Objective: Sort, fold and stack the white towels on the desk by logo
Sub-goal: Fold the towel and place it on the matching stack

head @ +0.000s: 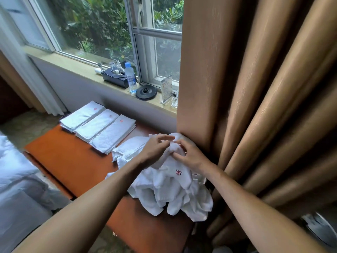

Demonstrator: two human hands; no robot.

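Observation:
A heap of crumpled white towels [175,194] lies on the orange-brown desk [69,157], pressed against the curtain. One towel on top shows a red flower logo [178,172]. My left hand [155,148] and my right hand [189,156] both pinch the cloth at the top of the heap, fingers curled into it. Three stacks of folded white towels sit side by side at the desk's far end: the left stack [82,116], the middle stack [96,126] and the right stack [114,136]. Each carries a small red logo on top.
A thick brown curtain [255,106] hangs at the right, touching the heap. On the window sill [85,72] stand a black box with cables [114,77], a water bottle [131,79], a kettle base [146,92] and a card stand [166,90]. White bedding [14,179] lies at the left.

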